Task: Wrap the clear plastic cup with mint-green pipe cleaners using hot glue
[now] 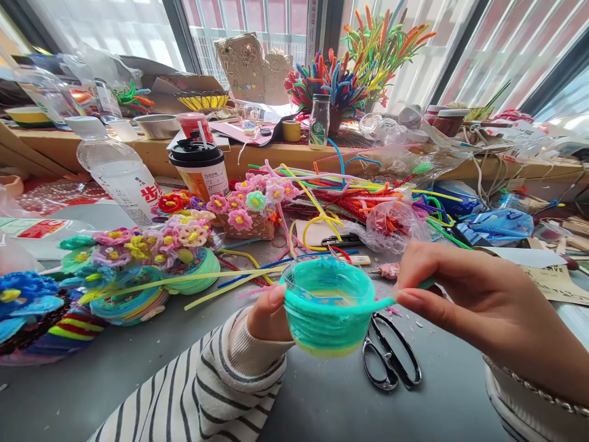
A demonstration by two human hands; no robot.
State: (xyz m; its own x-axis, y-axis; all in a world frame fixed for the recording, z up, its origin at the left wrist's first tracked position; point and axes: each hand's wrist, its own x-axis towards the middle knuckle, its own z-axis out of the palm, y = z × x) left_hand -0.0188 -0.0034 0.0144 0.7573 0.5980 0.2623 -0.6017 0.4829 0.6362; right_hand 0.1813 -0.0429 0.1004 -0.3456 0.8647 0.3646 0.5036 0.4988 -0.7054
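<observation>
A clear plastic cup [327, 328] is held up over the table, wrapped in rows of teal pipe cleaner with a yellow band at its base. My left hand [271, 316] grips the cup's left side, thumb near the rim and the other fingers hidden behind it. Between the thumb and index finger of my right hand [453, 291], a teal pipe cleaner [384, 303] is pinched and stretched from the cup's right side. Black-handled scissors [391, 359] lie on the table just below and right of the cup, their blades hidden behind it.
Finished pipe-cleaner flower baskets [133, 270] crowd the left. Behind the cup lies a heap of loose pipe cleaners [340, 196]. A lidded paper cup [200, 169] and a plastic bottle [117, 166] stand at back left. Scraps dot the grey table [322, 399].
</observation>
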